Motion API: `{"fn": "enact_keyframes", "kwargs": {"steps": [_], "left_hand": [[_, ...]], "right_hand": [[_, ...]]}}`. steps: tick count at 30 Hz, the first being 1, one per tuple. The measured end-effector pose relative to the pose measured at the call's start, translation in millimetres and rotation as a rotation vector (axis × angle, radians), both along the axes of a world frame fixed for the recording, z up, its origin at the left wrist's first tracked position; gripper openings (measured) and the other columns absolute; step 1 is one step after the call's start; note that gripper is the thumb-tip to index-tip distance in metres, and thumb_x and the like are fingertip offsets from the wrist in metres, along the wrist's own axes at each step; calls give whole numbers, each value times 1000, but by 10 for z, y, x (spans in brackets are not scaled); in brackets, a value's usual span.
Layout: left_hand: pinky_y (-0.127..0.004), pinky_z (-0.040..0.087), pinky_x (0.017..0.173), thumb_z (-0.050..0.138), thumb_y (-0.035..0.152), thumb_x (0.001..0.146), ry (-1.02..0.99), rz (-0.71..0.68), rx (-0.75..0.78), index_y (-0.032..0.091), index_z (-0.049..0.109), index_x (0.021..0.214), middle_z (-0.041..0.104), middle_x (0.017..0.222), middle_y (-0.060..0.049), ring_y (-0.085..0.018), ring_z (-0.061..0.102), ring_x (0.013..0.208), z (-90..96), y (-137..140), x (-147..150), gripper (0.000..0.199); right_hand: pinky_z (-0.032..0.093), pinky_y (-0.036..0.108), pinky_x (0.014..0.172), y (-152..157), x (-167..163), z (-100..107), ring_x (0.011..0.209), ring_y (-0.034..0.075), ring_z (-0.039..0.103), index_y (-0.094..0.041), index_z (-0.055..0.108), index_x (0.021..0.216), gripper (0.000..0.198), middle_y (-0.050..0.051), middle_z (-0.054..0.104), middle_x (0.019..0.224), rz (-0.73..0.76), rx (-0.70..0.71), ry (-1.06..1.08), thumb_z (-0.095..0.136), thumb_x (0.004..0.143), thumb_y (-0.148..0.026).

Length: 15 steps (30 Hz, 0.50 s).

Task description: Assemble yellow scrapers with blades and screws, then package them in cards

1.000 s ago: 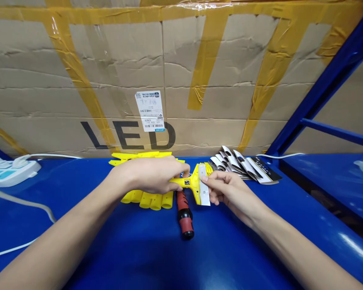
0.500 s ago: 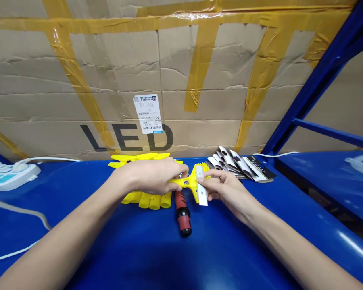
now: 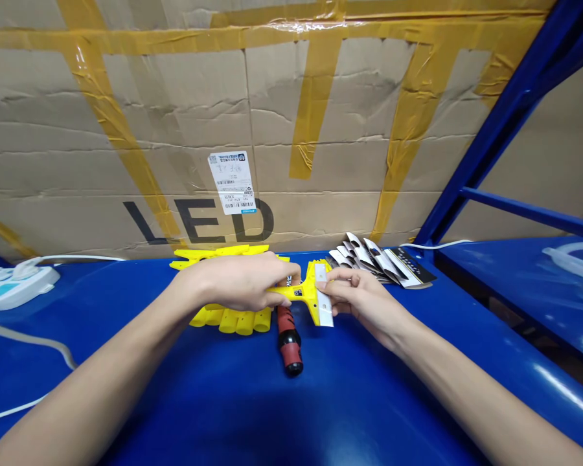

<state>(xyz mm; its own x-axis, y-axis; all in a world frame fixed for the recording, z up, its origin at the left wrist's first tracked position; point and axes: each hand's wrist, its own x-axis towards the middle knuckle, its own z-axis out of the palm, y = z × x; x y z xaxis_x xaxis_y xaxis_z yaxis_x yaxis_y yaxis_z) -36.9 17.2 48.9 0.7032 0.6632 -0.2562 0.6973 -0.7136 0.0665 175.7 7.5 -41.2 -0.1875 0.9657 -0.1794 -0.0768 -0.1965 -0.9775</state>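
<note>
My left hand (image 3: pixel 245 281) is closed around the handle of a yellow scraper (image 3: pixel 308 292), whose wide head points right. A flat silver blade (image 3: pixel 324 303) with small holes lies along the front of that head. My right hand (image 3: pixel 362 301) pinches the blade from the right, thumb on its face and the other fingers behind. Under the scraper, a red and black screwdriver (image 3: pixel 290 349) lies on the blue surface, its upper end hidden by my left hand. Several more yellow scrapers (image 3: pixel 244 321) lie in a row beneath and behind the same hand.
Behind my right hand sits a pile of black and white card sleeves (image 3: pixel 374 259). A big taped cardboard box (image 3: pixel 175 129) stands along the back of the blue tabletop (image 3: pixel 223 408). At left is a white power strip (image 3: pixel 19 285) with cables; a blue metal post (image 3: pixel 486 129) rises at right.
The blade has moved slightly up along the scraper head and now lines up more evenly with its ends. Both hands keep their hold. The view has shifted a little.
</note>
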Motion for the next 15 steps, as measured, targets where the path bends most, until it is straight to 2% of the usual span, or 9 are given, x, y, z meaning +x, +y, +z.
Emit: {"fn": "enact_keyframes", "kwargs": {"steps": [6, 11, 15], "left_hand": [[-29, 37, 63, 54, 38, 96, -9, -8, 4, 22, 58, 104, 65, 95, -4, -20, 58, 80, -21, 13, -4, 18], [-29, 38, 64, 53, 37, 96, -9, -9, 19, 23, 59, 111, 65, 94, -4, -20, 58, 80, -23, 15, 11, 21], [-28, 38, 63, 53, 38, 96, -10, -13, 8, 23, 59, 107, 65, 94, -4, -20, 59, 80, -13, 9, 11, 20]], "right_hand": [[49, 19, 48, -19, 16, 48, 48, 8, 57, -17, 63, 73, 32, -2, 66, 57, 40, -12, -17, 87, 60, -34], [49, 19, 49, -38, 10, 56, 48, 8, 57, -16, 62, 67, 31, -1, 66, 57, 47, 30, -49, 84, 65, -38], [49, 19, 47, -38, 11, 42, 47, 8, 57, -16, 65, 68, 31, -1, 65, 56, 34, 30, -56, 84, 66, -40]]}}
